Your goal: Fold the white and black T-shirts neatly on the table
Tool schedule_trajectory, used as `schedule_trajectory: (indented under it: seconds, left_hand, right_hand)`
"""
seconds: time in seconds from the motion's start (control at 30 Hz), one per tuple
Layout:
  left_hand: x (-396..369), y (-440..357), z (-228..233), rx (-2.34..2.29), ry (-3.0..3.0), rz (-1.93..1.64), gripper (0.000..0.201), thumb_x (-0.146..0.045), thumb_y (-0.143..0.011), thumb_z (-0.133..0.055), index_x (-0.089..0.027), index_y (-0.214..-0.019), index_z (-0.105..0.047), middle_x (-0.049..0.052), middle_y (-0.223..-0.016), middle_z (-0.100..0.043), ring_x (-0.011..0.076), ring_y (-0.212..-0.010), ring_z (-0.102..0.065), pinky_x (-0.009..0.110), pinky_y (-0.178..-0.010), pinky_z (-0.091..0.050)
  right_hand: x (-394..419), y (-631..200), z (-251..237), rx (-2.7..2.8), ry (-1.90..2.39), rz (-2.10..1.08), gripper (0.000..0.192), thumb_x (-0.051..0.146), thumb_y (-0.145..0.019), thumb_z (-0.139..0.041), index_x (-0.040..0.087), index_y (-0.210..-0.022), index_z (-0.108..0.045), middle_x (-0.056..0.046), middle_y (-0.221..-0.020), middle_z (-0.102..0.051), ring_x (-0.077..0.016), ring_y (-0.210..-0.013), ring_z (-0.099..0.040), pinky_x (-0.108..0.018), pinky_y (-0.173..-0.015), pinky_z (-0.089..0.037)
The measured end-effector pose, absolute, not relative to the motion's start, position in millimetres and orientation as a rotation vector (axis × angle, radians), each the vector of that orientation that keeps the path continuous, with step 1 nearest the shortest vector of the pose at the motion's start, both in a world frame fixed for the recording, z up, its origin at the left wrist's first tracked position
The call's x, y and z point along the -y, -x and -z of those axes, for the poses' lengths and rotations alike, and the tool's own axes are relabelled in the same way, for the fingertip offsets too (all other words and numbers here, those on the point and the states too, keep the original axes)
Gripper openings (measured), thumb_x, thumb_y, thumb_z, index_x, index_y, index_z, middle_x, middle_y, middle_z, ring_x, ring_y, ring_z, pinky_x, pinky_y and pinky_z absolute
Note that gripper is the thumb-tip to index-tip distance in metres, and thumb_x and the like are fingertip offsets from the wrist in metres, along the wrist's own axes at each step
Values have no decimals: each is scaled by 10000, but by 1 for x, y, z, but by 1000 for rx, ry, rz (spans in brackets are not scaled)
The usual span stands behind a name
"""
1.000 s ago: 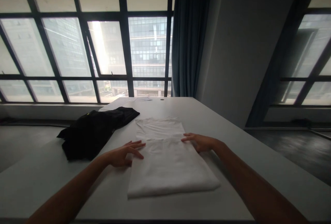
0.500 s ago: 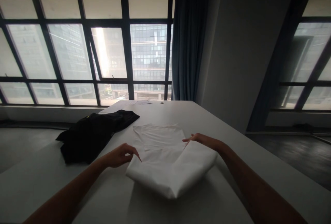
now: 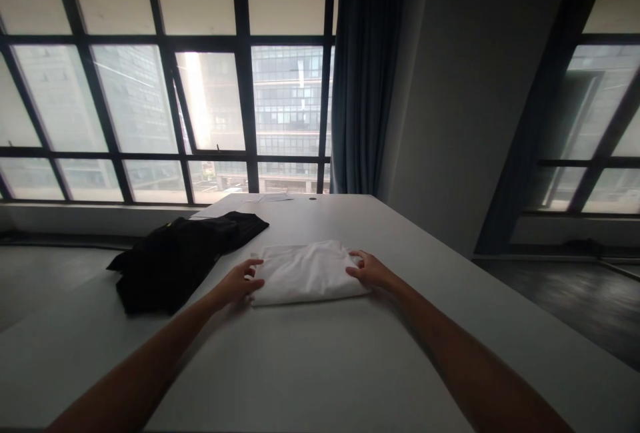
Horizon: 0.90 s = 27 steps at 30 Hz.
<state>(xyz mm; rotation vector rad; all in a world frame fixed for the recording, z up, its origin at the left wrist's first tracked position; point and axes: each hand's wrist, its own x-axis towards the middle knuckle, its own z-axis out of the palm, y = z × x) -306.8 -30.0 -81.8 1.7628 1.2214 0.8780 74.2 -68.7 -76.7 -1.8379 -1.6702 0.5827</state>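
Observation:
A white cloth [image 3: 307,276], probably a garment, lies on the white table in a folded, roughly rectangular bundle with soft wrinkles on top. At its left edge is my left hand [image 3: 243,281], thumb and fingers apart and curved, the tips touching the fabric. My right hand [image 3: 369,269] rests at the opposite edge in much the same pose, with its fingers spread on the cloth. Neither hand shows a closed grip. To the left of the bundle a black garment [image 3: 185,256] lies in a loose heap, apart from both hands.
The white table [image 3: 320,366] runs away from me toward the windows [image 3: 210,100]. Thin papers [image 3: 270,198] lie at its far end near a small dark round hole [image 3: 313,198]. Beyond stands a dark blue curtain [image 3: 363,86] beside a grey pillar [image 3: 465,100].
The near part of the white cloth, lifted between my hands before, has been folded over away from me and now lies flat. My hands have released their pinch and sit at its sides.

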Motion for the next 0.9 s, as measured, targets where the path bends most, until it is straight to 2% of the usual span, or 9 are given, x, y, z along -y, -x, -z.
schedule_trajectory:
  seconds: [0.1,0.23,0.37,0.5,0.67,0.77,0.9]
  left_hand:
    - [31,307,81,-1238,-1895,-810,559,-526,-562,-764,-146,-970,-726,-36,-724,-503,122,-623,-519,262,-620,-418]
    - [33,309,79,-1219,-1954,-673,511,-540,-600,-721,-139,-916,-748,-61,-577,-444,108,-525,-430,248,-535,-330]
    - [39,311,75,-1246,-2048,-494,470,-527,-600,-734,-153,-883,-765,-56,-544,-465,102,-507,-395,242,-511,-277]
    - [39,310,75,-1263,-2100,-524,543,-604,-677,-653,-146,-952,-749,-17,-613,-568,125,-533,-477,250,-533,-346]
    - [21,306,85,-1412,-2011,-842,656,-568,-719,-620,-132,-1209,-629,82,-931,-695,191,-707,-639,288,-673,-485]
    - [10,304,92,-1459,-1993,-894,644,-505,-713,-643,-128,-1235,-613,106,-1027,-693,215,-816,-664,299,-733,-505]
    - [1,302,101,-1386,-2028,-965,662,-482,-702,-641,-109,-1247,-607,99,-1010,-686,216,-861,-655,302,-783,-502]
  right_hand:
    - [71,-77,74,1786,1819,-502,478,278,-755,-667,126,-1208,-646,-66,-918,-675,-182,-825,-622,-267,-786,-472]
    - [73,-77,69,1894,1865,-373,362,284,-752,-653,162,-1085,-727,-66,-929,-685,-202,-882,-634,-274,-825,-467]
    - [74,-78,68,2036,1987,-444,352,261,-727,-672,187,-1063,-748,-72,-925,-704,-218,-878,-657,-286,-821,-480]
    - [74,-78,70,2068,2033,-416,390,287,-724,-690,210,-1104,-732,-82,-1024,-705,-248,-954,-656,-324,-878,-475]
    - [72,-71,77,1910,1945,-356,595,399,-799,-646,164,-1340,-569,-117,-1186,-668,-245,-1061,-631,-312,-940,-459]
    - [67,-66,83,1870,1854,-357,519,339,-815,-617,142,-1295,-609,-121,-1281,-625,-240,-1151,-594,-282,-994,-427]
    - [57,-65,87,1831,1733,-368,460,224,-742,-634,136,-1191,-683,-115,-1288,-620,-242,-1162,-583,-290,-1011,-420]
